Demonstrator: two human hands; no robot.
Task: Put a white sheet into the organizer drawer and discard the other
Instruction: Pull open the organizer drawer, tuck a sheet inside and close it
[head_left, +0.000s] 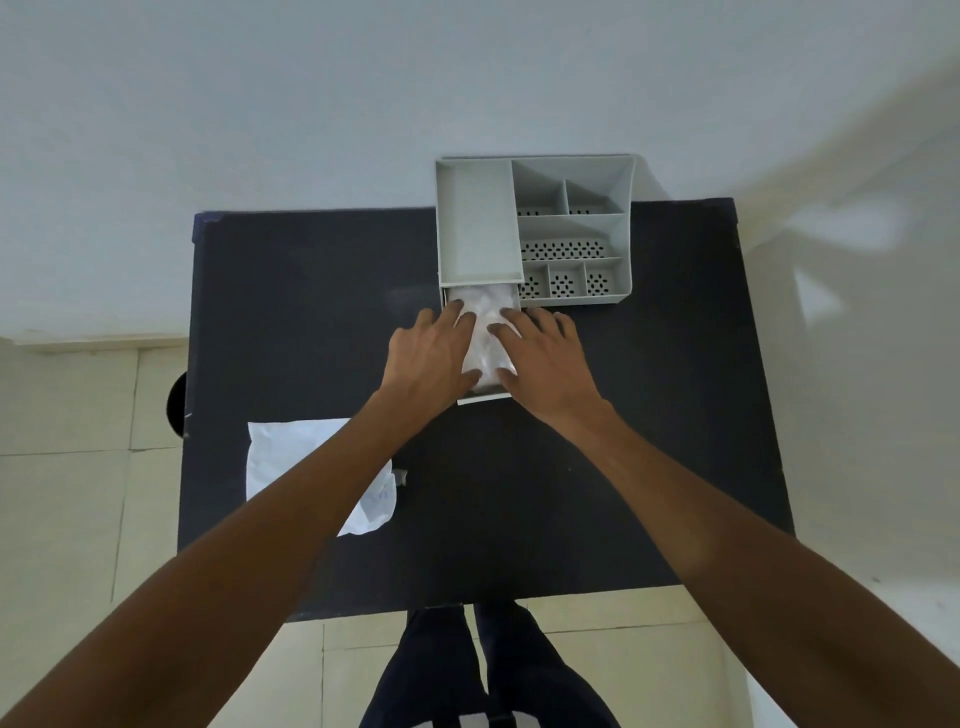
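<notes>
A grey organizer (535, 228) stands at the far edge of the black table (649, 415), its drawer (483, 397) pulled out toward me. A crumpled white sheet (485, 332) lies inside the drawer. My left hand (428, 353) and my right hand (545, 364) rest on either side of the sheet, fingers spread flat and pressing on it. A second white sheet (291, 457) lies flat on the table at the near left, partly hidden under my left forearm.
The organizer's right half has several small perforated compartments (563, 283). A small pale object (400, 475) sits beside the second sheet. A round dark object (176, 405) shows on the floor beyond the table's left edge. My legs stand at the near edge.
</notes>
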